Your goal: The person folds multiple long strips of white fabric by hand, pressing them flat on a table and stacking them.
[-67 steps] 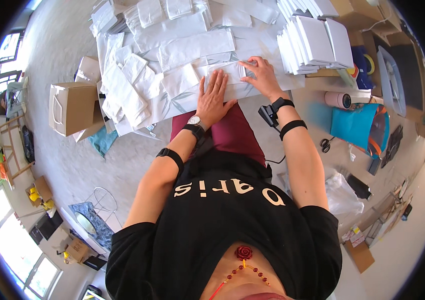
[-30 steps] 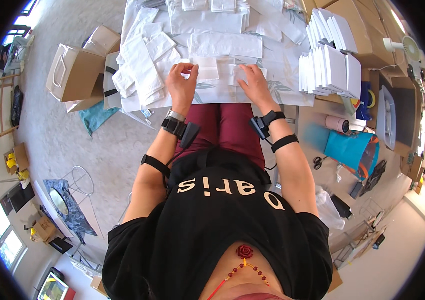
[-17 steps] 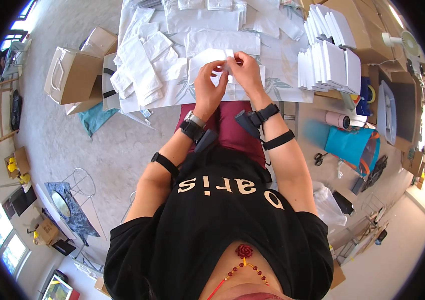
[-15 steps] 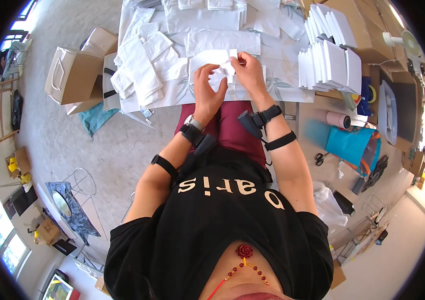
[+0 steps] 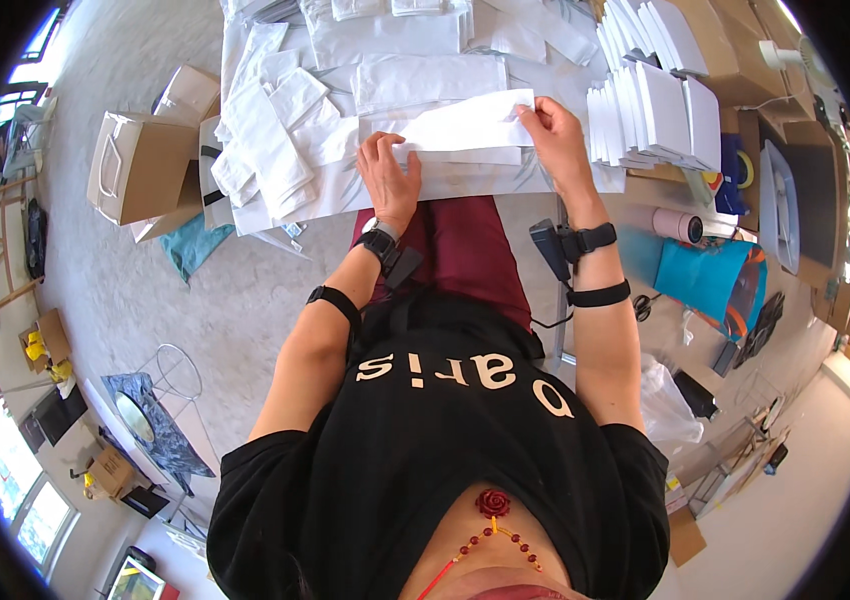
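A long white strip [image 5: 470, 122], paper or plastic, is stretched out flat across the near part of the table. My right hand [image 5: 559, 142] pinches its far right corner between thumb and fingers. At the other end, my left hand [image 5: 388, 178] has its bent fingers and thumb closed on the strip's left edge. Under the strip lies another white sheet [image 5: 480, 157], showing along the near side. Beyond them rests a flat white packet [image 5: 432, 82]. Left of my left hand is a loose heap of white packets [image 5: 270, 140].
Rows of folded white pieces [image 5: 653, 115] stand on the table's right side. More white packets [image 5: 390, 38] lie at the back. Cardboard boxes [image 5: 143, 165] sit left of the table. On the right are a pink cylinder [image 5: 678, 226] and a blue bag [image 5: 710, 285].
My hands have moved apart, the right one going right and the left one slightly left and nearer. The white piece, bunched between them before, is now drawn out into a long flat strip.
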A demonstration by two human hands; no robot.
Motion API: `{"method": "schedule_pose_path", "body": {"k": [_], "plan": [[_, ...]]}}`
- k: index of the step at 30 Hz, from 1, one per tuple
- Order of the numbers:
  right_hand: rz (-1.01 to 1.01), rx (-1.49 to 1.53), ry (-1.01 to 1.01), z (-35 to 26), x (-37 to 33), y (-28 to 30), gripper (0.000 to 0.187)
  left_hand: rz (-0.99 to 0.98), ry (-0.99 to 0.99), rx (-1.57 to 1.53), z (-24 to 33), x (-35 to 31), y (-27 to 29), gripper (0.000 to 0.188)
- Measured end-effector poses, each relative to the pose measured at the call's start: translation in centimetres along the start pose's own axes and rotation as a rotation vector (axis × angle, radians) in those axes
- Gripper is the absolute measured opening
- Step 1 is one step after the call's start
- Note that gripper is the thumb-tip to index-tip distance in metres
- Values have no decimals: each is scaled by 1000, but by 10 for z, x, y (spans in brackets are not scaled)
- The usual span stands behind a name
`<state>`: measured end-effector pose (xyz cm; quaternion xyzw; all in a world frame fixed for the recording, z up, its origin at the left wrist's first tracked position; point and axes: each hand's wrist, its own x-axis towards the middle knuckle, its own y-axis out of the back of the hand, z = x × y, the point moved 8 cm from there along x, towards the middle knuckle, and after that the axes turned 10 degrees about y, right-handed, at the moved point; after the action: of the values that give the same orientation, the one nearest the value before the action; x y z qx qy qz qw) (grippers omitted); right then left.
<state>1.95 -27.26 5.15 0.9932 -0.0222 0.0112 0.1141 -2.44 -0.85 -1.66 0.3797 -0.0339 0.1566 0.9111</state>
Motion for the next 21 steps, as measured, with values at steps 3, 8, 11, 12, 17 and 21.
{"method": "schedule_pose_path", "body": {"k": [3, 8, 11, 12, 17, 21], "plan": [[-6, -122, -5, 6, -3, 26, 20, -17, 15, -103, 5, 1, -2, 37], [21, -150, -60, 17, -11, 44, 21, -160, 374, -428, 0, -14, -12, 26], [-1, -98, -24, 12, -10, 35, 21, -644, 876, -889, -2, -45, -50, 35], [-11, -83, -7, 6, -9, 29, 21, -838, 1045, -1036, 6, -60, -60, 40], [-84, -5, 11, -39, -12, -5, 25, -778, 1374, -1560, 31, -74, -81, 62], [-132, 67, 93, -67, -13, -9, 24, -606, 1313, -1784, 25, -57, -89, 73]]}}
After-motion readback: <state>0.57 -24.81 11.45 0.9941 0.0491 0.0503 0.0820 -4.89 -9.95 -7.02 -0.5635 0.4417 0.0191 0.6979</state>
